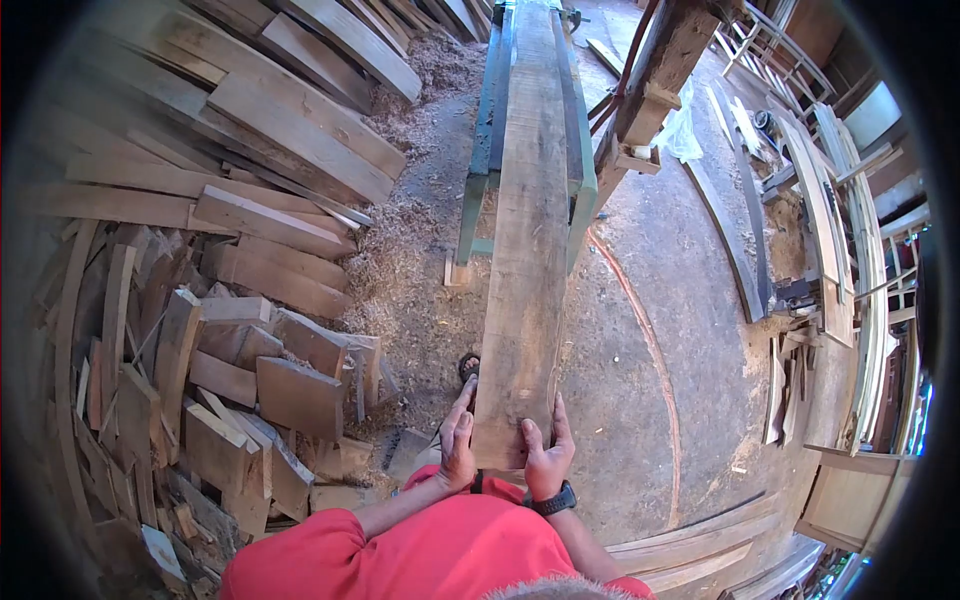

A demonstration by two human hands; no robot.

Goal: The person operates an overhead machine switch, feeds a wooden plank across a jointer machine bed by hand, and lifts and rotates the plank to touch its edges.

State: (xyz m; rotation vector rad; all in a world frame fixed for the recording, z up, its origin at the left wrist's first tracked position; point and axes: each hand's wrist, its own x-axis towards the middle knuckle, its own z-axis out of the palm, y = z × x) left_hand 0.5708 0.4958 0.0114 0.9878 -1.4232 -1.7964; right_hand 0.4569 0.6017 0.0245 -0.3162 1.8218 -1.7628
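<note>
A long, wide wooden plank (530, 240) stretches from my body out to the top of the view. Its far part lies along a green metal machine or stand (475, 195), while the near end is held in front of my waist. My left hand (459, 440) grips the plank's left edge close to the near end. On the opposite edge, my right hand (547, 452) has its thumb over the top face and its fingers along the side. A dark watch (554, 499) sits on my right wrist. The undersides of both hands are hidden.
Stacked boards (300, 130) and a pile of short wood offcuts (300, 390) fill the left side. Wood shavings (400, 240) cover the floor there. A wooden post (655, 90) stands right of the machine. An orange cable (655, 370) crosses the floor; long boards (690, 550) lie at lower right.
</note>
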